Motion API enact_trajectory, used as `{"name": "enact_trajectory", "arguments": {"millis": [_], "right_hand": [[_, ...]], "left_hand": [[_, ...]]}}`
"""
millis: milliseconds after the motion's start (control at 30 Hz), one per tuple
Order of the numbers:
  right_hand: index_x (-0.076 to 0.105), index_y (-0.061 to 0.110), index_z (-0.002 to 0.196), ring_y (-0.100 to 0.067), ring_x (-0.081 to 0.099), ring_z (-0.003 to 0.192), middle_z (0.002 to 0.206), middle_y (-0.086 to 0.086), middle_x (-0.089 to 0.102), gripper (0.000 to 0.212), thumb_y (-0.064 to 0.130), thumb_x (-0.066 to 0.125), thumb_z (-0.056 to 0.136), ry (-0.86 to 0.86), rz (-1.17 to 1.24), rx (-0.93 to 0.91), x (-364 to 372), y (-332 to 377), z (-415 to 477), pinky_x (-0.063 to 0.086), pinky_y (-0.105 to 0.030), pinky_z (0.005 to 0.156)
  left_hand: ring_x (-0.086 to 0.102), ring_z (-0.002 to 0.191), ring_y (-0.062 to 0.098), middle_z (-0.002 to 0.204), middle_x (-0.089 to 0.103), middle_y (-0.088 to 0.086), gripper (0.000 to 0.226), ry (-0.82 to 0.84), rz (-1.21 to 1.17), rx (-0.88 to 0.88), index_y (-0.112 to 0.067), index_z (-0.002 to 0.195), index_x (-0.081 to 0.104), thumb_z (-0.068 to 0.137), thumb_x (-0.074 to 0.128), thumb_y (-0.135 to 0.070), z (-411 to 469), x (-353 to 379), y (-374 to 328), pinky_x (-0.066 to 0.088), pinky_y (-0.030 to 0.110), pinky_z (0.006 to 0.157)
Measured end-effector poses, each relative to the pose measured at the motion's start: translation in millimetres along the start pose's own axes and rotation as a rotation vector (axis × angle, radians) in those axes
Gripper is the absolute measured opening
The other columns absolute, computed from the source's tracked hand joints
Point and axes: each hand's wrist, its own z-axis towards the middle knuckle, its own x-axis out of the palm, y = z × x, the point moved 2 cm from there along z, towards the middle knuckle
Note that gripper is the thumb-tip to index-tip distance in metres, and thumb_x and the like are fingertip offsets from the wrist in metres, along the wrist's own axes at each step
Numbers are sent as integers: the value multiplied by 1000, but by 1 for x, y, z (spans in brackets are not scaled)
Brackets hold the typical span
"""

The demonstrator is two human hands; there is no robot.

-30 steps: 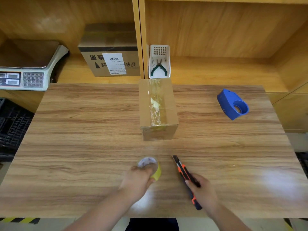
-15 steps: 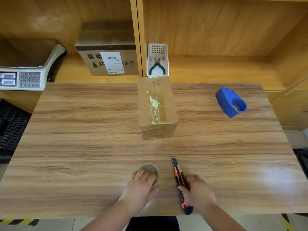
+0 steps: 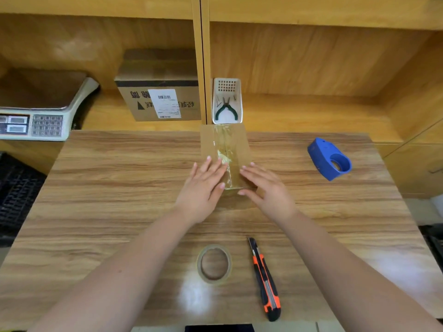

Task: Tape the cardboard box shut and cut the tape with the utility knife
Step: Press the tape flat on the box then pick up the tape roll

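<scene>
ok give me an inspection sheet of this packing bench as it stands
Surface: wood-grain table, glare patches near the front edge.
Job's things: cardboard box with clear tape along its top; tape roll lying flat; utility knife beside it, blade state unclear.
Clutter: blue tape dispenser on the table.
Grippers: left hand and right hand flat on the box, holding nothing.
Cables: nothing seen.
Surroundings: shelf with scale, labelled carton, white basket holding pliers.

boxes 2 point(image 3: 224, 144) point(image 3: 159, 101) | tape roll 1 point(image 3: 214, 263) | knife 1 point(image 3: 265, 279) | hands 2 point(image 3: 203, 185) point(image 3: 266, 188)
</scene>
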Motion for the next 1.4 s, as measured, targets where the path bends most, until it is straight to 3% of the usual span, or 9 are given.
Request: {"name": "enact_trajectory", "arguments": {"millis": [100, 233, 533, 800, 967, 1133, 1300, 1400], "right_hand": [[59, 7, 123, -18, 41, 131, 132, -8, 57, 56, 42, 65, 80, 57, 3, -3, 18, -9, 9, 29, -41, 112], [62, 9, 121, -8, 36, 132, 132, -3, 58, 60, 54, 52, 82, 21, 31, 18, 27, -15, 7, 29, -29, 111], [63, 11, 119, -20, 48, 128, 127, -5, 62, 53, 50, 42, 90, -17, -141, -105, 32, -21, 6, 46, -44, 100], [62, 7, 119, -27, 52, 123, 125, -10, 63, 44, 35, 54, 86, -41, -244, -244, 31, -23, 6, 46, -47, 100], [54, 9, 128, -23, 44, 131, 135, -7, 55, 53, 21, 71, 80, 66, -209, -202, 27, -28, 5, 52, -46, 92], [51, 12, 132, -20, 34, 137, 140, -4, 50, 63, 32, 74, 76, 164, -171, -121, 23, -24, 6, 40, -52, 104], [54, 11, 129, -22, 39, 134, 137, -6, 53, 59, 32, 74, 77, 120, -207, -113, 23, -20, 6, 31, -55, 109], [58, 11, 125, -24, 45, 130, 132, -6, 58, 54, 27, 75, 76, 63, -249, -126, 27, -20, 6, 33, -54, 107]], "left_hand": [[-8, 147, 6, 162, 10, -8, 52, 59, 30, 45, -26, 153, 13, 102, 18, -38, 13, 10, 1, -10, 39, 121], [0, 147, 2, 161, 15, -9, 56, 34, 35, 68, -28, 151, 20, 99, 12, -46, 15, 14, 8, -10, 35, 121], [6, 149, 7, 161, 18, -9, 70, -1, 93, 47, -28, 151, 24, 90, 22, -62, 19, 22, 10, -7, 38, 121], [19, 148, 14, 158, 28, -1, 74, -60, 228, 109, -20, 149, 30, 88, 22, -62, 19, 26, 10, 0, 41, 121], [10, 149, 12, 161, 19, -2, 72, -16, 198, 130, -22, 151, 21, 90, 36, -56, 19, 20, 10, -6, 40, 121], [2, 149, 7, 161, 10, -8, 84, 39, 149, 78, -27, 152, 15, 85, 43, -68, 19, 16, 8, -6, 40, 122], [8, 149, 9, 160, 18, -8, 81, 3, 135, 14, -27, 150, 23, 83, 47, -66, 21, 18, 2, -5, 40, 122], [10, 149, 12, 160, 20, -5, 76, -12, 194, 28, -25, 150, 24, 87, 44, -62, 20, 22, 2, -3, 41, 122]]}}
